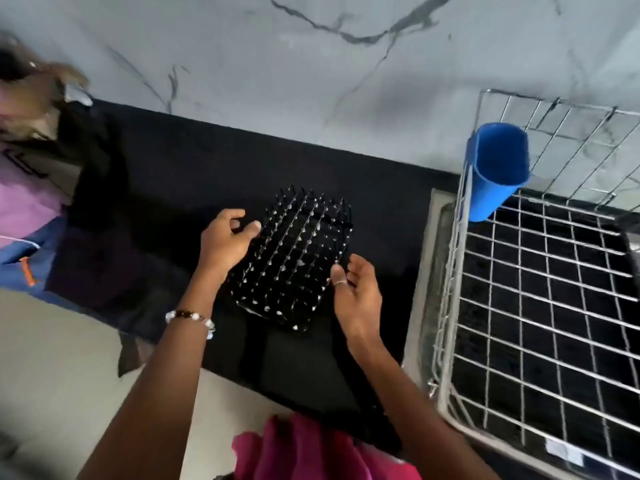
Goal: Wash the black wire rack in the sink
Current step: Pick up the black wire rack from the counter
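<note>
Your left hand (225,240) pinches the black wire rack (294,261) at its edge; your right hand (356,289) curls on the opposite edge. Its upright prongs could jab your fingers, or it could slip onto the black surface (173,174).

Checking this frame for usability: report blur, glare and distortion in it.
Head view: strong motion blur at the far left edge; the rack is fairly sharp, with small bright glints on its wires; left hand and right hand are slightly soft; wide-angle bending shows in the drainer and counter edges; the black counter hides detail.
</note>
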The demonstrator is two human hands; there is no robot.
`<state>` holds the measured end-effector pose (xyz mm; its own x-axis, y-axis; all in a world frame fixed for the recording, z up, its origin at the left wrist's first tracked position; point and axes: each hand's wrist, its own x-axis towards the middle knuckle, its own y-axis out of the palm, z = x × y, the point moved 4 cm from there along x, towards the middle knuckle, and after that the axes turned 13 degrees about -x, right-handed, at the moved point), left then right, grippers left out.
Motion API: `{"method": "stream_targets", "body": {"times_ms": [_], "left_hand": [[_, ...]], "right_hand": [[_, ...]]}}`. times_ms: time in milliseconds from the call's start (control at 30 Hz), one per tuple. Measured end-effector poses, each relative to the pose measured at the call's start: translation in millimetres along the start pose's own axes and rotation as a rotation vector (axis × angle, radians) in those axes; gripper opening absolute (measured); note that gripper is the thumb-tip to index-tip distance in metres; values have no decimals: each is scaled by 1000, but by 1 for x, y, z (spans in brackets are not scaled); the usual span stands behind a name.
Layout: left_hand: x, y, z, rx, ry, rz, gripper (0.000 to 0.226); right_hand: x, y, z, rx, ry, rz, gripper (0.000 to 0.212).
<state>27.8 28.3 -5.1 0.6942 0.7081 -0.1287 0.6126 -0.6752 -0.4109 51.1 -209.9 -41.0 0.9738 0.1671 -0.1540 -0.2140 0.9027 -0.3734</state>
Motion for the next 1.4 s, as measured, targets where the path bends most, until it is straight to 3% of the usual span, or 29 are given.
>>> {"method": "stream_targets", "body": {"times_ms": [133, 233, 433, 700, 767, 867, 1100, 1267, 1400], "left_hand": [[20, 3, 23, -172, -261, 228, 59], [30, 9, 33, -219, -345, 381, 51], [43, 25, 30, -174, -407, 474, 87], [42, 29, 25, -218, -574, 498, 83], [41, 28, 21, -232, -598, 510, 83], [37, 26, 17, -254, -656, 559, 93], [35, 22, 11, -283, -634, 615, 93], [26, 10, -7, -273, -583, 578, 72], [13, 2, -42, -362, -498, 605, 70]], "right_hand": [[16, 13, 0, 58, 195, -30, 53], [21, 32, -8, 112, 326, -1, 62], [19, 51, -14, 155, 433, -83, 73], [33, 71, -9, 255, 556, -42, 109], [32, 67, 4, 292, 589, -14, 101], [30, 56, 17, 358, 575, 55, 56], [23, 47, 24, 325, 619, 113, 86], [7, 35, 44, 279, 525, 125, 65], [-10, 6, 85, 295, 397, 107, 37]]}}
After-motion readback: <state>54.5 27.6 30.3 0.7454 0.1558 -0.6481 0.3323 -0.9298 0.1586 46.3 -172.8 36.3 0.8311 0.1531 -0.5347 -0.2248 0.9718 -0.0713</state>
